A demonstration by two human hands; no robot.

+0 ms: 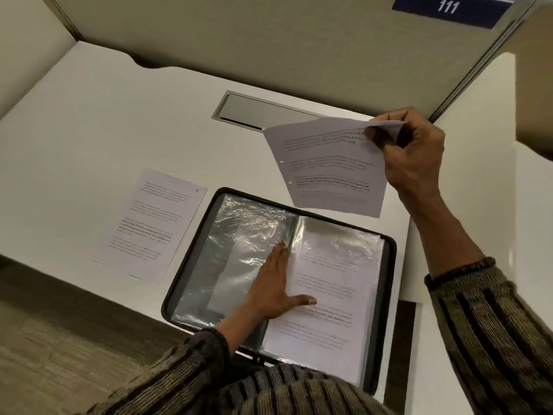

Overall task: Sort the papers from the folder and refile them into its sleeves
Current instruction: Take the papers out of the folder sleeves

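the folder (191,255) lies open on the white desk (89,130) at its near edge. its spine runs from near to far, leaning a little to the right, and its spread reaches left to right. the left side shows an empty, crinkled clear sleeve (239,232); the right side holds a printed page (332,298) under plastic. the left hand (270,284) lies flat along the spine, fingers straight and pointing away, thumb out over the printed page. the right hand (411,151) pinches the far right corner of a held sheet (329,169) in the air over the folder's far right edge, punch holes to the left, long axis near to far. a loose sheet (151,223) lies just left of the folder, apart from it. a grey cable hatch (263,110) sits beyond, partly hidden by the held sheet, and a blue sign (447,7) reads 111.
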